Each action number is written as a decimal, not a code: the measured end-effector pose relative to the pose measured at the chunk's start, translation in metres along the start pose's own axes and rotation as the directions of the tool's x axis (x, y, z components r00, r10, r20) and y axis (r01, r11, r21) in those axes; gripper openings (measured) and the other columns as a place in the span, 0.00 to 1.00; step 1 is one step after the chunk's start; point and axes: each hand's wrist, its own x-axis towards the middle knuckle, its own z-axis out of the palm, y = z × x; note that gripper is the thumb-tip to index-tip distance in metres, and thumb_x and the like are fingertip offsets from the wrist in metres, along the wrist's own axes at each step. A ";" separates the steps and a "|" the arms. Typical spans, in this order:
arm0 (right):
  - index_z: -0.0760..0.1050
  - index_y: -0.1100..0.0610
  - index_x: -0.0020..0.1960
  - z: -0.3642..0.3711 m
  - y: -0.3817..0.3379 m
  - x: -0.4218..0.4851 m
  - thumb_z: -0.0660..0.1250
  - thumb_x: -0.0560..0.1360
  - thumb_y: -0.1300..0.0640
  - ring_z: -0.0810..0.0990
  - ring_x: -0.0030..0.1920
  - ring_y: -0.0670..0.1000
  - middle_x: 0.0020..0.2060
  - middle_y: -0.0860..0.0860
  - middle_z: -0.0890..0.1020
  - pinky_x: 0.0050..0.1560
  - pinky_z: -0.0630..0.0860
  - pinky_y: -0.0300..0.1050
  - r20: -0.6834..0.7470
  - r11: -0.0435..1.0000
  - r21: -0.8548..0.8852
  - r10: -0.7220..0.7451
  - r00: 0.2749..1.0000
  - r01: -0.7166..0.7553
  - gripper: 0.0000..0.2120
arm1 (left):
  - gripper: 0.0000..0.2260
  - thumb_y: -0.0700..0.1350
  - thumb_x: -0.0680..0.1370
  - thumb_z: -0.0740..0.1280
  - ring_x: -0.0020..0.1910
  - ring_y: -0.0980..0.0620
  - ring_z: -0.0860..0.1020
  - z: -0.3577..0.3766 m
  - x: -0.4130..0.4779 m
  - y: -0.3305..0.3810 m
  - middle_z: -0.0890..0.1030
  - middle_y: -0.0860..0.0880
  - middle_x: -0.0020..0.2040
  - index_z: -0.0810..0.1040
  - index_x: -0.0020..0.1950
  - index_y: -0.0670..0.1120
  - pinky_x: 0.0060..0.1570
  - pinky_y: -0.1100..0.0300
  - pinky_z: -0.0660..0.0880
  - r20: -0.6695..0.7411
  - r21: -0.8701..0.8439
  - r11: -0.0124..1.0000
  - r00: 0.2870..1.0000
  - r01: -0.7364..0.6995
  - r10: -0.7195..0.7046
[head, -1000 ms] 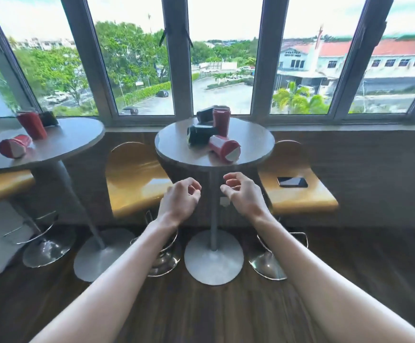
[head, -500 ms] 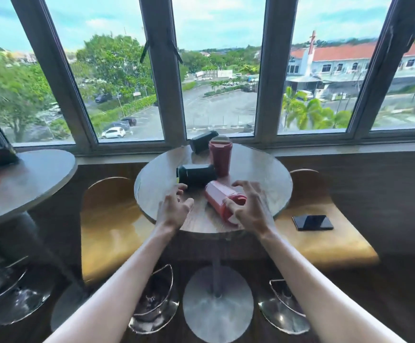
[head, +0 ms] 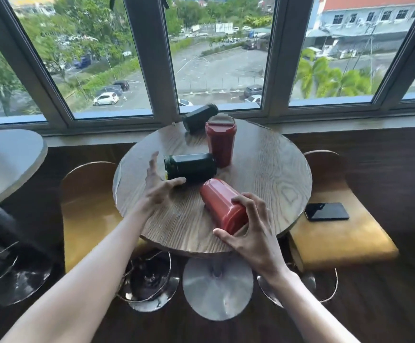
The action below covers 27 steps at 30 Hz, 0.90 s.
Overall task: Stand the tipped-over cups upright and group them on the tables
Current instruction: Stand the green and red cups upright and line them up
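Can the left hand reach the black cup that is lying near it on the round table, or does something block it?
Probably yes. The left hand is open beside the near black cup, its thumb already at the cup's side. Nothing lies between them. The tipped red cup is off to the right, under the right hand.

left hand (head: 155, 191) | right hand (head: 253, 240) | forearms bare (sleeveless, ringless)
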 end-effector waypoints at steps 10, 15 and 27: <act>0.61 0.40 0.68 0.001 0.012 0.001 0.81 0.61 0.51 0.68 0.68 0.46 0.67 0.43 0.62 0.60 0.71 0.36 0.026 0.999 0.036 -0.012 1.000 0.011 0.43 | 0.42 0.32 0.70 0.76 0.61 0.46 0.73 0.002 0.020 -0.018 0.69 0.48 0.67 0.60 0.76 0.54 0.47 0.63 0.73 0.104 -0.122 0.991 0.993 -0.049 0.062; 0.54 0.31 0.64 -0.004 0.003 0.003 0.81 0.63 0.54 0.70 0.65 0.46 0.60 0.40 0.62 0.64 0.74 0.40 0.019 0.992 0.117 0.051 0.999 -0.053 0.45 | 0.42 0.34 0.70 0.77 0.62 0.46 0.73 0.001 0.020 -0.023 0.70 0.47 0.68 0.61 0.76 0.58 0.50 0.60 0.74 0.109 -0.143 0.988 0.991 -0.064 0.080; 0.60 0.47 0.72 -0.017 -0.058 0.083 0.73 0.62 0.33 0.75 0.63 0.56 0.64 0.53 0.69 0.60 0.77 0.56 -0.064 0.950 -0.220 0.215 0.975 -0.224 0.45 | 0.42 0.42 0.68 0.79 0.63 0.43 0.77 0.000 0.014 -0.024 0.73 0.50 0.64 0.60 0.71 0.71 0.64 0.44 0.75 0.083 -0.091 0.993 0.993 -0.073 0.081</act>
